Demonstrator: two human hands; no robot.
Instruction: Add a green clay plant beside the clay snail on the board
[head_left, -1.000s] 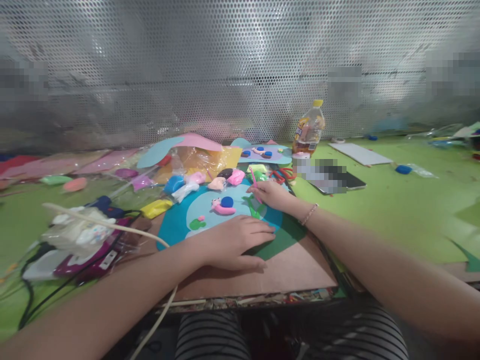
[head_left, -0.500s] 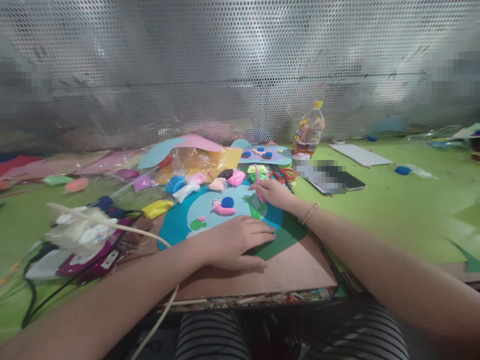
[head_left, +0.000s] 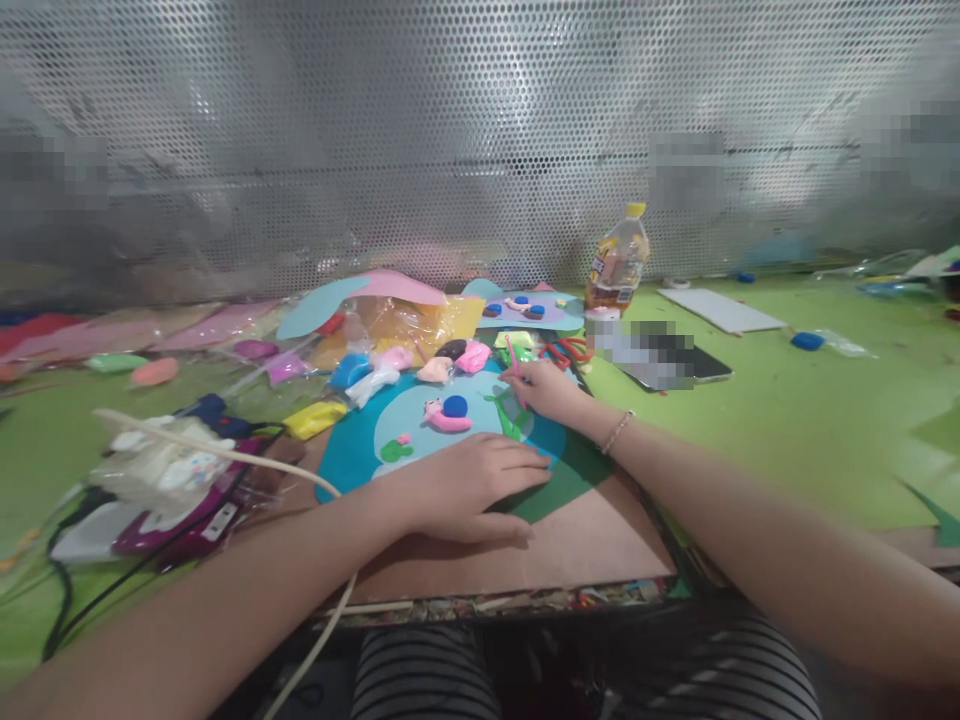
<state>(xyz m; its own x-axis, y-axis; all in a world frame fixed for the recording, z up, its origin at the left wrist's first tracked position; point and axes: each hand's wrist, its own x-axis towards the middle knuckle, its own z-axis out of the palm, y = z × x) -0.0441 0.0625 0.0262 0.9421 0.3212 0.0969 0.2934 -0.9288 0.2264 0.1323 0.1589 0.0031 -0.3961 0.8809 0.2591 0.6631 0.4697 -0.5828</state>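
Note:
My left hand [head_left: 480,485] lies flat, fingers stretched out, on the lower part of a blue and green paper picture [head_left: 349,440]. Pinched in my right hand [head_left: 551,390] is a slim pink clay modelling tool [head_left: 512,350], its lower end over green clay [head_left: 511,418] on the picture's right side. Whether the tip touches the clay is too small to tell. Left of that sits a pink clay snail [head_left: 448,422] with a blue shell. A small green clay piece [head_left: 396,448] with a pink dot lies below the snail, near my left wrist.
Several bagged clay lumps [head_left: 352,370] line the picture's far edge. A power strip [head_left: 180,525] and a pale cable [head_left: 247,458] are at left, the cable passing by my left forearm. A drink bottle [head_left: 619,265], a phone [head_left: 664,355] and a white board [head_left: 720,308] stand or lie right.
My right hand and the pink modelling tool have shifted very slightly, and the tool's angle looks a little different. My left hand stays in place.

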